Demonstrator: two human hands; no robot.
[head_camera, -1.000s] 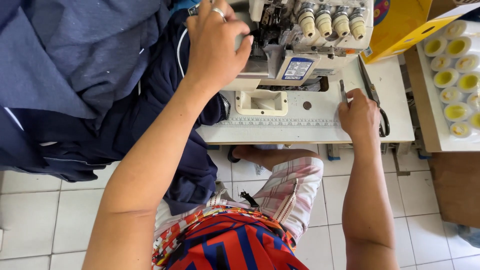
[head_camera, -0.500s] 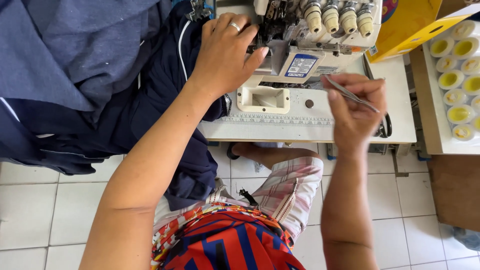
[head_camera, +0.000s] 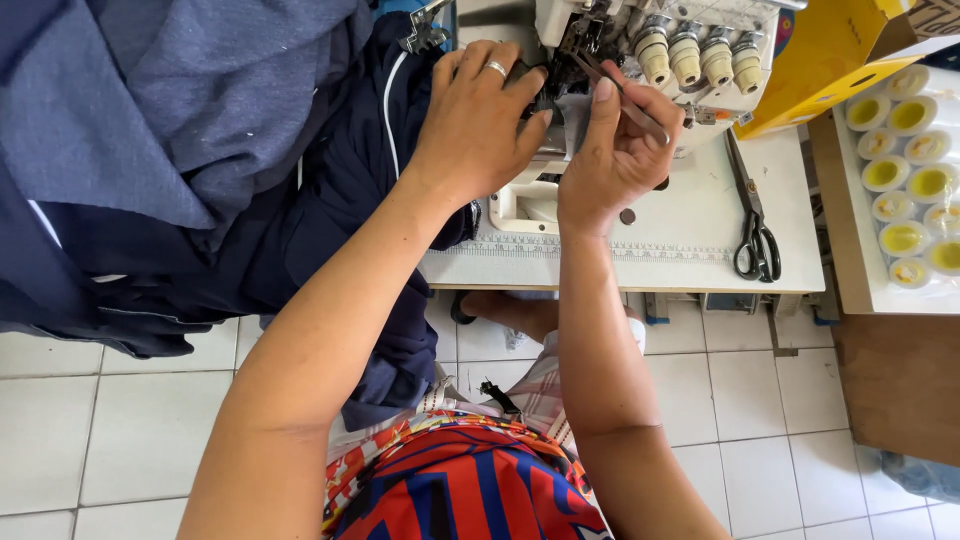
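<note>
My left hand, with a ring on one finger, rests on dark navy fabric at the needle area of a white sewing machine. My right hand grips thin metal tweezers, their tips pointed toward the machine's needle area beside my left fingers. Both hands are close together, just in front of the machine head with its row of cream tension knobs.
Black scissors lie on the white machine table to the right. A tray of yellow thread cones and a yellow box stand far right. Blue and navy garments pile on the left. White tile floor below.
My right hand lifted the tweezers from the table's right side and brought them up to the needle area. My left hand stayed on the fabric by the machine.
</note>
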